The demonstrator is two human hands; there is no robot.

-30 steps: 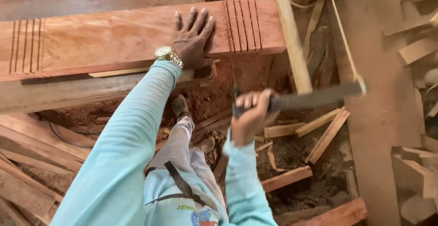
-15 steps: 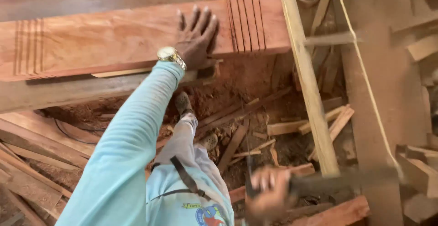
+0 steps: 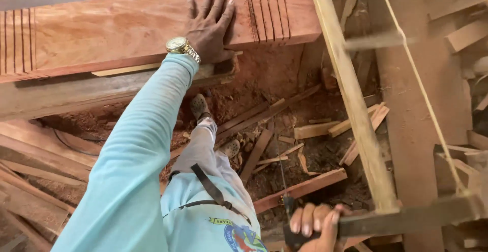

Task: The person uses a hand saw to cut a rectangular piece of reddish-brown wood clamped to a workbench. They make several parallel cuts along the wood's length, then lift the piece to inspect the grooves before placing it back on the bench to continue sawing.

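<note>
- The right hand (image 3: pixel 314 226), low at the near edge of the view, is closed in a fist grip around the dark handle end of a wooden frame saw (image 3: pixel 406 220); the fingers wrap over it with the nails showing.
- From that grip the saw's lower bar runs right, its long pale upright (image 3: pixel 351 99) rises to the far edge, and a taut cord (image 3: pixel 417 89) slants alongside it on the right (the far crossbar is blurred).
- The left hand (image 3: pixel 209 25) lies flat and open, fingers spread, pressing on the reddish wooden beam (image 3: pixel 117 28) at the far left; a gold wristwatch (image 3: pixel 179 46) sits at the cuff of the light blue sleeve (image 3: pixel 132 160).
- The beam shows dark parallel saw lines (image 3: pixel 268 8) just right of the left hand, and another set near its left end.
- Below, on the ground, lie red sawdust (image 3: pixel 254 89) and scattered wood offcuts (image 3: pixel 315 130); the person's shoes (image 3: pixel 201 107) stand among them.
</note>
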